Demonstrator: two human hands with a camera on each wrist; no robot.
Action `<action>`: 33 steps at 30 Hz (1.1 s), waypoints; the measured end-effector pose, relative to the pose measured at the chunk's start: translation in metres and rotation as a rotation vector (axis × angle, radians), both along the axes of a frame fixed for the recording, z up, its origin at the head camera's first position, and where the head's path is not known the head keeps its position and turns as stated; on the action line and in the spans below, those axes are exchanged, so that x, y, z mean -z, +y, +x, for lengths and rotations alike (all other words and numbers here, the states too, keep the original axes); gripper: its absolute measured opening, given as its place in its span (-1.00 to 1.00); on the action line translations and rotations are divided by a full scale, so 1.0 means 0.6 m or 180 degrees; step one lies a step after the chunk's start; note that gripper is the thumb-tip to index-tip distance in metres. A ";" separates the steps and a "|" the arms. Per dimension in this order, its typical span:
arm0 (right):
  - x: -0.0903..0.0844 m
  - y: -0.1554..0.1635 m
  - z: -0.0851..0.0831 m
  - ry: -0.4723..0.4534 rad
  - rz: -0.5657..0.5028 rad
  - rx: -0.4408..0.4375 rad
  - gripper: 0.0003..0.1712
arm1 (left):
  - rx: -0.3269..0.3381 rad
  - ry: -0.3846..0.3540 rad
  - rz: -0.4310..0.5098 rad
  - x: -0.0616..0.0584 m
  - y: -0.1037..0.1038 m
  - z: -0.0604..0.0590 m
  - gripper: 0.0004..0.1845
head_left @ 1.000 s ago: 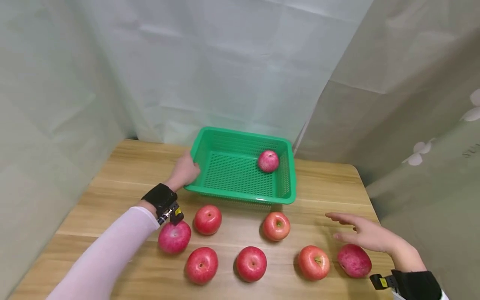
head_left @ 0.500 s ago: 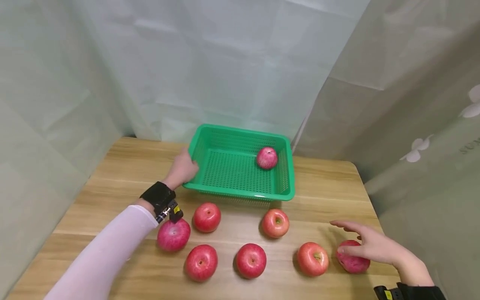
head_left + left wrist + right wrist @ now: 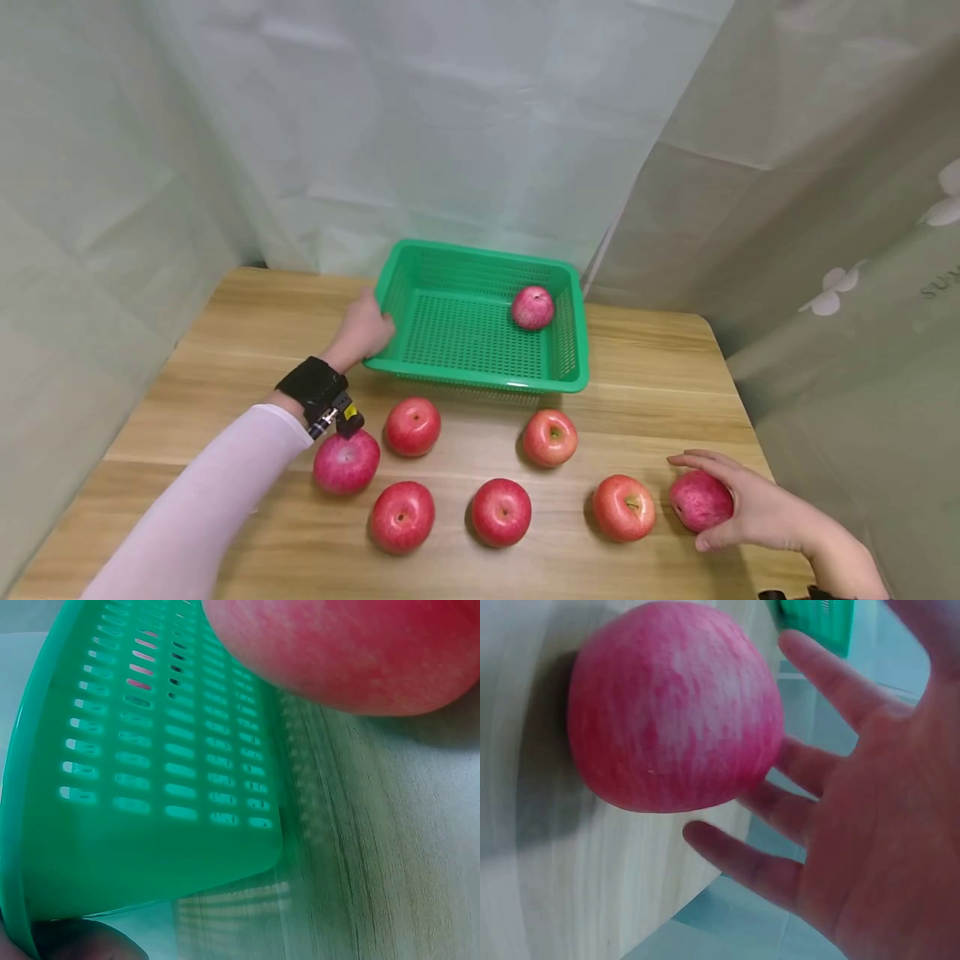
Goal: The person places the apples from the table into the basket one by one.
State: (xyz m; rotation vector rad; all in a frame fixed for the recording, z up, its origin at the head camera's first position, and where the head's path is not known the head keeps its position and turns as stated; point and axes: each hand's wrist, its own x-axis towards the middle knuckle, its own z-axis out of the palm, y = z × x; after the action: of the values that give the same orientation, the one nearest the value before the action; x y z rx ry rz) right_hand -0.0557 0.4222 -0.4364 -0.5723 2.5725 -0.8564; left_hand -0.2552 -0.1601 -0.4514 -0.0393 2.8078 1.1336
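My left hand [image 3: 362,327] grips the left end of a green plastic basket [image 3: 480,377] at its rim. In the left wrist view, a fingertip [image 3: 90,941] shows under the basket's rim [image 3: 15,825]. One red apple [image 3: 533,308] lies inside, toward the right end. At the right, my right hand [image 3: 757,508] is spread around a dark pink apple [image 3: 699,501] on the table, thumb on the near side and fingers on the far side. The right wrist view has this apple [image 3: 675,712] in front of loosely extended fingers [image 3: 742,862], with the palm apart from it.
Several more apples lie on the wooden table [image 3: 645,367]: a reddish one [image 3: 624,508] just left of my right hand, one [image 3: 551,438] before the basket, and a pink one [image 3: 347,462] by my left wrist. Pale curtains [image 3: 450,125] hang behind and at both sides.
My right hand has come down from above the dark pink apple and now reaches around it from the right. The left hand keeps its hold on the basket. The head view has shifted slightly.
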 end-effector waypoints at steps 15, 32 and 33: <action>0.018 -0.015 0.002 0.0135 0.0308 0.0177 0.17 | -0.0027 -0.0002 -0.0024 0.008 -0.002 -0.005 -0.35; 0.043 -0.023 -0.003 -0.0115 0.0576 0.0291 -0.18 | -0.0015 0.0043 -0.0007 0.004 0.000 -0.005 -0.36; 0.044 -0.023 -0.003 -0.0123 0.0591 0.0316 -0.18 | -0.0015 0.0038 -0.0009 0.005 0.000 -0.004 -0.36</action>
State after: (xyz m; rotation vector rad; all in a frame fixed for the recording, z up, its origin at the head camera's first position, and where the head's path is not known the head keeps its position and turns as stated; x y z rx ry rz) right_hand -0.0576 0.4082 -0.4626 -0.3731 2.6264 -0.6430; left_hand -0.2578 -0.1599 -0.4543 -0.0396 2.8214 1.1347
